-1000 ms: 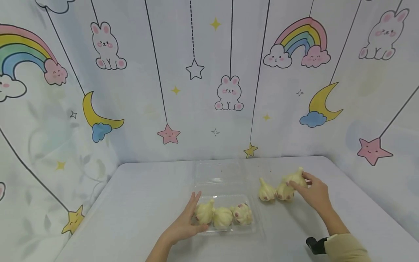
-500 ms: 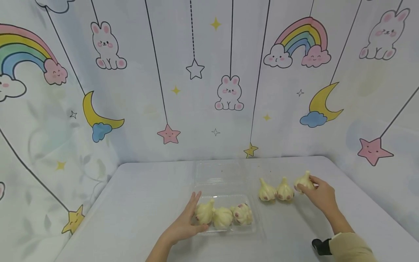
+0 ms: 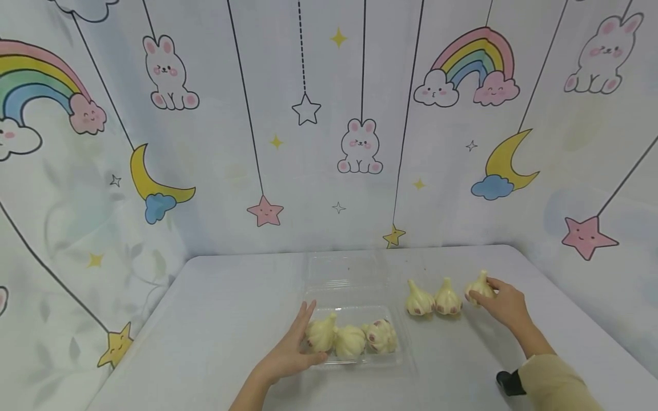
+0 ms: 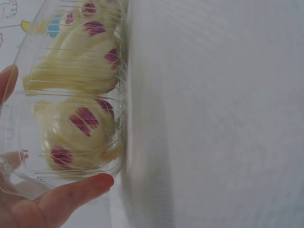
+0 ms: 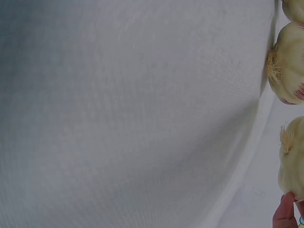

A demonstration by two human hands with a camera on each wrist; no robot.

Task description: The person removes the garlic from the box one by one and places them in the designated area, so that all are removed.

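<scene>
My right hand [image 3: 506,305] pinches a pale garlic bulb [image 3: 481,287] by its sides, stem up, close over the table at the right. Its root tuft faces down in the right wrist view, where a fingertip [image 5: 286,206] presses the bulb. Just left of it, two more garlic bulbs stand upright, a nearer one [image 3: 449,297] and a farther one [image 3: 420,298]. My left hand [image 3: 290,348] grips the left end of a clear plastic container [image 3: 354,310], thumb in front and fingers behind. Three garlic bulbs [image 3: 349,342] lie in a row inside it.
The container's clear lid [image 3: 344,273] lies folded open towards the back. A white cloth [image 3: 231,302] covers the table. Printed curtains [image 3: 216,114] rise behind and at both sides. A black strap piece [image 3: 510,382] hangs by my right sleeve [image 3: 555,379].
My right hand has carried its garlic bulb to the right and down, away from in front of the middle bulb, which is now fully visible. The left hand and container have stayed put.
</scene>
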